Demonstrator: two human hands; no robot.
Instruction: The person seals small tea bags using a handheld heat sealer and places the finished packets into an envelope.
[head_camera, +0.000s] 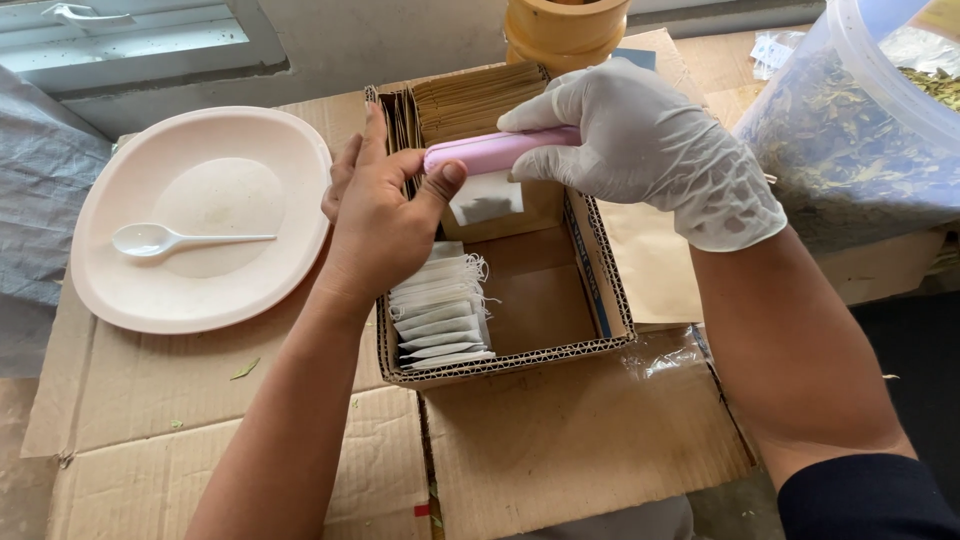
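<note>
At frame centre, the gloved right hand (645, 140) gripped a pink sealer (495, 152) clamped over a white sachet (485, 198), steadied by the bare left hand (385, 215). Finished sachets (440, 315) lined the cardboard box (600, 290); the box remained mostly unfilled.

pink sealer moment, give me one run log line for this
right hand: gloved, grips pink sealer | left hand: bare, thumb on sealer tip | small white bag hangs from sealer | below: cardboard box
</note>
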